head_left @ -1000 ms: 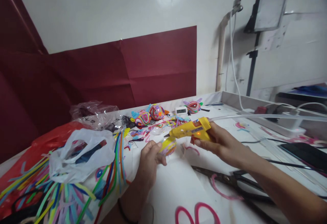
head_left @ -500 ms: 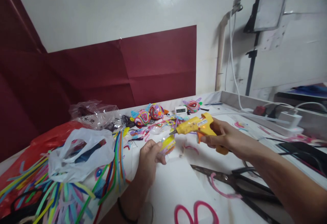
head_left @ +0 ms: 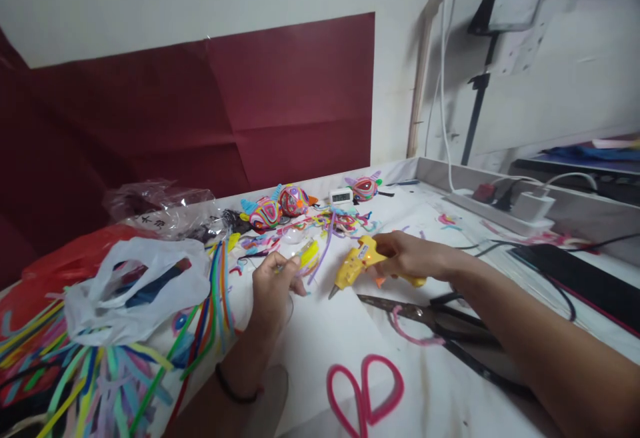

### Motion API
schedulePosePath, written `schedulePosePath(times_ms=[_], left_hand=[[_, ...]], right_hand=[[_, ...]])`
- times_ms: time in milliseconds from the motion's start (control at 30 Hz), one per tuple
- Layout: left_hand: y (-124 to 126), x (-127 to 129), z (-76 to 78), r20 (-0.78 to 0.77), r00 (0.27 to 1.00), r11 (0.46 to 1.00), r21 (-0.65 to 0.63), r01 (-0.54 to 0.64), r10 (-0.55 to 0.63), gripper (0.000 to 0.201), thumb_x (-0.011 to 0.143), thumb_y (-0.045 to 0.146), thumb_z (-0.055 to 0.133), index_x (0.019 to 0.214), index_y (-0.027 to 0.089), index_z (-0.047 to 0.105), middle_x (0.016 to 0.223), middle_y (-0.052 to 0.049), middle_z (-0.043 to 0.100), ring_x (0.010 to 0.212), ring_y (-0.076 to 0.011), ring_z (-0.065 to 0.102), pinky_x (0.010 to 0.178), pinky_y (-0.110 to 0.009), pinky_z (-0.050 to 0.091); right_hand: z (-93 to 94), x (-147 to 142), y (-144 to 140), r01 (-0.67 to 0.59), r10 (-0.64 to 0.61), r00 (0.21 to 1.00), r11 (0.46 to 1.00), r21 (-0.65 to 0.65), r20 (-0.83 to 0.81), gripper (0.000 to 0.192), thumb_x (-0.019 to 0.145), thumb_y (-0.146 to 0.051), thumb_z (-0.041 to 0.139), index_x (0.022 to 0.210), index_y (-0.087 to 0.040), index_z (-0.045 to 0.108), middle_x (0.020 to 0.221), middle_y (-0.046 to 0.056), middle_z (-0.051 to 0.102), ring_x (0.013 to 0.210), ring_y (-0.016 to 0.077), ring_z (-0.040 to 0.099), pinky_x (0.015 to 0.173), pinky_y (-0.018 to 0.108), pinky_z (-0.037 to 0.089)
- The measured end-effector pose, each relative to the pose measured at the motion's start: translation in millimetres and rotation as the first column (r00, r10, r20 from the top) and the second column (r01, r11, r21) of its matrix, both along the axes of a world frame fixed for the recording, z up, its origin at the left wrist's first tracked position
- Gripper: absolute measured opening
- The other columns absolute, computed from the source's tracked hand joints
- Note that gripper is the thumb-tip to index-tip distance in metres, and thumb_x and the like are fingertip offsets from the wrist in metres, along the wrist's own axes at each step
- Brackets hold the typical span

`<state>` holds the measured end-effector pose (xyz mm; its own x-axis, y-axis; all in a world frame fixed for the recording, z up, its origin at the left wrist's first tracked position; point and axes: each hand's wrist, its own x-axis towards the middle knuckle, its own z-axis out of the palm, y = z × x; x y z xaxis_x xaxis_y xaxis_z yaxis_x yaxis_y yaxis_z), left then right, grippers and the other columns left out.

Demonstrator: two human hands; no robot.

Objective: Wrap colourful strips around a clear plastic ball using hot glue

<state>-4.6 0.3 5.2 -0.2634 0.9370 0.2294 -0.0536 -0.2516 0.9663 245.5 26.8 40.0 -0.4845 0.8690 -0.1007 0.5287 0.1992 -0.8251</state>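
My left hand pinches a small rounded craft piece with yellow and purple strips, partly covered by my fingers. My right hand is wrapped around a yellow glue gun, its nozzle pointing down and left over the white paper, apart from the craft piece. A purple pipe cleaner extends beside the craft piece; whether it is attached I cannot tell. Under my right wrist lie large dark scissors with a pink pipe cleaner across the blades. Nearer me is a looped magenta pipe cleaner.
Finished colourful striped ornaments and a small digital clock stand along the back. Bundled pipe cleaners and a white plastic bag fill the left. On the right are a power strip and a black phone.
The glue gun has drawn back from the craft piece, and its nozzle has swung downward. My left hand still holds the piece. The camera view has shifted somewhat.
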Motion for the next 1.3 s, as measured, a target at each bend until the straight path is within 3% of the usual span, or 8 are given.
schedulePosePath(times_ms=[200,467,567,667,767,867,1100,1300], left_hand=[[-4.3,2.6,3.3,-0.08,0.997,1.0,0.005,-0.017,0.018,0.026,0.067,0.029,0.066,0.056,0.021,0.043,0.03,0.004,0.051,0.03,-0.0091,0.045,0.044,-0.019,0.036],[-10.2,4.5,5.8,-0.201,0.979,0.999,0.05,-0.021,0.03,0.027,0.065,0.027,0.068,0.056,0.022,0.043,0.031,0.004,0.052,0.029,-0.0098,0.045,0.04,-0.018,0.034],[-11.1,6.0,5.6,-0.266,0.963,0.999,0.049,-0.017,0.029,0.026,0.064,0.028,0.067,0.056,0.023,0.042,0.031,0.003,0.052,0.027,-0.0103,0.044,0.037,-0.018,0.031],[-12.7,7.8,4.2,-0.312,0.949,0.998,0.068,-0.013,0.033,0.026,0.062,0.026,0.067,0.056,0.023,0.042,0.031,0.005,0.051,0.026,-0.0103,0.043,0.034,-0.018,0.027],[-14.9,10.1,2.7,-0.339,0.94,0.996,0.089,-0.013,0.043,0.028,0.059,0.022,0.071,0.053,0.023,0.043,0.035,0.007,0.049,0.026,-0.0102,0.044,0.033,-0.019,0.026],[-17.1,12.5,2.0,-0.343,0.939,0.995,0.098,0.009,0.025,0.029,0.055,0.019,0.074,0.052,0.023,0.045,0.042,0.007,0.049,0.03,-0.0116,0.049,0.033,-0.02,0.028],[-19.7,16.1,0.8,-0.375,0.927,0.981,0.188,0.045,0.03,0.029,0.05,0.015,0.076,0.048,0.021,0.048,0.054,0.006,0.046,0.035,-0.0066,0.042,0.036,-0.021,0.028],[-22.1,17.3,2.2,-0.492,0.868,0.972,0.226,0.061,0.06,0.027,0.055,0.021,0.073,0.05,0.022,0.047,0.058,0.004,0.046,0.04,-0.0089,0.044,0.037,-0.022,0.033]], right_hand=[[-8.7,-5.9,2.2,-0.031,0.033,0.992,0.999,-0.021,0.118,0.028,0.069,-0.037,0.07,0.086,-0.018,0.059,0.072,0.0,0.066,0.063,0.0159,0.059,0.052,0.024,0.041],[-9.1,-13.0,-4.8,0.012,-0.082,0.9,0.987,0.162,0.428,0.026,0.061,-0.039,0.074,0.072,-0.018,0.062,0.07,0.003,0.067,0.063,0.0191,0.06,0.051,0.027,0.039],[-8.4,-14.2,-8.8,0.028,-0.158,0.856,0.965,0.262,0.492,0.026,0.065,-0.038,0.072,0.08,-0.018,0.066,0.075,0.007,0.068,0.066,0.0226,0.061,0.057,0.031,0.041],[-5.5,-18.7,-14.5,-0.007,-0.203,0.913,0.86,0.511,0.354,0.024,0.078,-0.031,0.063,0.097,-0.017,0.065,0.089,0.009,0.067,0.075,0.0225,0.062,0.066,0.034,0.045],[-2.4,-27.8,-21.8,-0.009,-0.048,0.997,0.699,0.715,0.06,0.022,0.084,-0.021,0.057,0.105,-0.018,0.061,0.1,0.008,0.063,0.083,0.0195,0.06,0.074,0.034,0.049],[-2.5,-38.0,-28.9,-0.011,0.104,0.992,0.62,0.784,-0.069,0.024,0.084,-0.017,0.057,0.107,-0.021,0.06,0.101,0.008,0.059,0.094,0.0209,0.057,0.082,0.036,0.049],[-8.9,-48.2,-35.6,-0.055,0.14,0.99,0.581,0.812,-0.033,0.023,0.082,-0.011,0.055,0.102,-0.018,0.064,0.091,0.007,0.057,0.086,0.0203,0.056,0.078,0.035,0.048],[-9.6,-48.9,-37.4,-0.079,0.113,0.994,0.578,0.812,0.016,0.018,0.084,-0.013,0.055,0.097,-0.017,0.067,0.089,0.007,0.06,0.086,0.0211,0.056,0.079,0.036,0.045]])
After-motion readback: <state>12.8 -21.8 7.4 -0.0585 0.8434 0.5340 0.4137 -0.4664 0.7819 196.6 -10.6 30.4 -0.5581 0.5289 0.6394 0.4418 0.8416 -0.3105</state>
